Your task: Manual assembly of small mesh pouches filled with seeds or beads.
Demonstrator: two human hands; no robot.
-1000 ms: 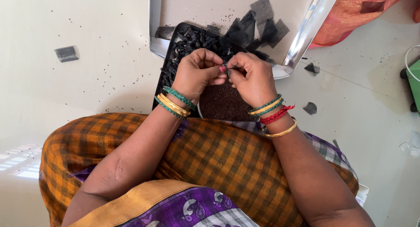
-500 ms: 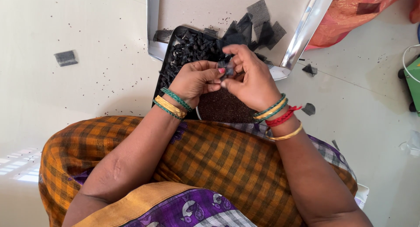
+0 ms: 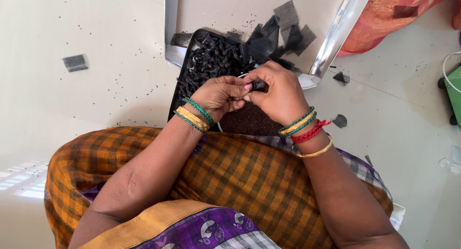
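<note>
Far out to the left of both hands, a small grey mesh square (image 3: 75, 63) lies alone on the pale floor (image 3: 96, 28). The left hand (image 3: 222, 94) is curled nearly closed, its fingertips meeting those of the right hand over a small dark pod (image 3: 258, 85), which both pinch between them. Beyond the left hand sits a black tray (image 3: 185, 81) heaped with more dark pods (image 3: 213, 57); under both hands is a mound of fine dark seeds (image 3: 247, 122). The right hand (image 3: 278, 93) is likewise closed on the pod. The step looks like splitting it open; the next move calls for a firm twist directly above the seeds. Beyond the right hand lie dark mesh scraps (image 3: 288, 26).
</note>
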